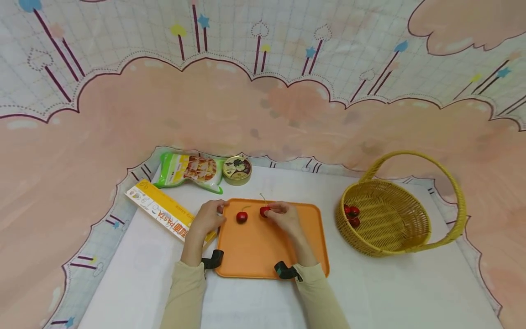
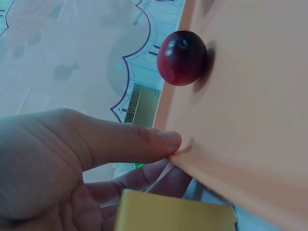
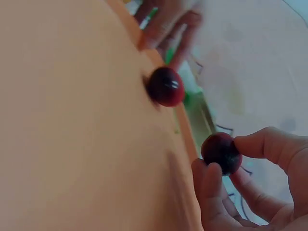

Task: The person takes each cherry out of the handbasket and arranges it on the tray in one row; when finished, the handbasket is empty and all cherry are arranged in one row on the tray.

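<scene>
An orange tray (image 1: 255, 251) lies in front of me, with one red cherry (image 1: 241, 217) on its far left part, the stem pointing up and right. My left hand (image 1: 207, 217) grips the tray's far left corner; in the left wrist view its thumb (image 2: 144, 143) is on top and other fingers reach under the edge. Over the tray's far side, my right hand (image 1: 287, 218) pinches a second cherry (image 1: 264, 211) with its stem upward. The right wrist view shows this held cherry (image 3: 220, 154) between thumb and fingertips, apart from the cherry on the tray (image 3: 165, 86).
A yellow wicker basket (image 1: 357, 237) with a tall handle stands at the right, with several cherries (image 1: 352, 214) inside. Left of the tray is a pasta box (image 1: 164, 210), its near end beside my left wrist. Behind are a green food bag (image 1: 191, 171) and a round tin (image 1: 237, 170).
</scene>
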A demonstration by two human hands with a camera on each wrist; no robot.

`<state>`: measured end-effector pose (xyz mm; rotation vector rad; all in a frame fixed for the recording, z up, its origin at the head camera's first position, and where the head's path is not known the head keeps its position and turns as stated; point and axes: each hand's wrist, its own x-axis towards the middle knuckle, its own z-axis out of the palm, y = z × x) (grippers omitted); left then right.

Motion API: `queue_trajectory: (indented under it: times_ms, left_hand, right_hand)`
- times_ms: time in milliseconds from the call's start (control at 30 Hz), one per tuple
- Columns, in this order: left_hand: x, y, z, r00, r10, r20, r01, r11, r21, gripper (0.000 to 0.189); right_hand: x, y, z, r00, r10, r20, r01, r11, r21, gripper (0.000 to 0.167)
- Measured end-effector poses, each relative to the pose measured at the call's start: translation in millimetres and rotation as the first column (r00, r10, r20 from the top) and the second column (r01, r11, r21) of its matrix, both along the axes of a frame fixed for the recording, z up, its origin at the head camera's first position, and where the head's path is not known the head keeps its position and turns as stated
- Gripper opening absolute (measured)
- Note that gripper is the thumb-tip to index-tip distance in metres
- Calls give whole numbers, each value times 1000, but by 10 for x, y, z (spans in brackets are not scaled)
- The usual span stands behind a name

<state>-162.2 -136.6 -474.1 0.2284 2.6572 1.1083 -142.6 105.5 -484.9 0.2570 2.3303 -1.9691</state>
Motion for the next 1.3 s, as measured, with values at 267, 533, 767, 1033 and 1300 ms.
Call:
queue_trajectory:
  times_ms: [267, 533, 767, 1033, 1300]
  left_hand:
    - [34, 1, -36, 1000, 3, -9, -3, 1000, 8, 42]
    - [96, 38, -56, 999, 0, 38, 0, 1000, 14, 42]
    - [81, 55, -66, 999, 9, 35, -10, 1000, 21, 43]
    - [43, 44, -32, 1000, 0, 20, 0, 1000, 10, 43]
    - [11, 24, -13, 1000, 7, 6, -7, 1000, 8, 43]
  right_hand:
    - [55, -130, -125, 996, 58, -71, -50, 993, 106, 23]
    - [147, -152, -167, 990, 124, -66, -110, 977, 185, 20]
    - [145, -139, -119, 984, 170, -47, -155, 961, 227, 20]
    - [70, -147, -95, 971, 239, -15, -229, 946, 230, 22]
    - [3, -163, -78, 967, 251, -42, -237, 949, 207, 26]
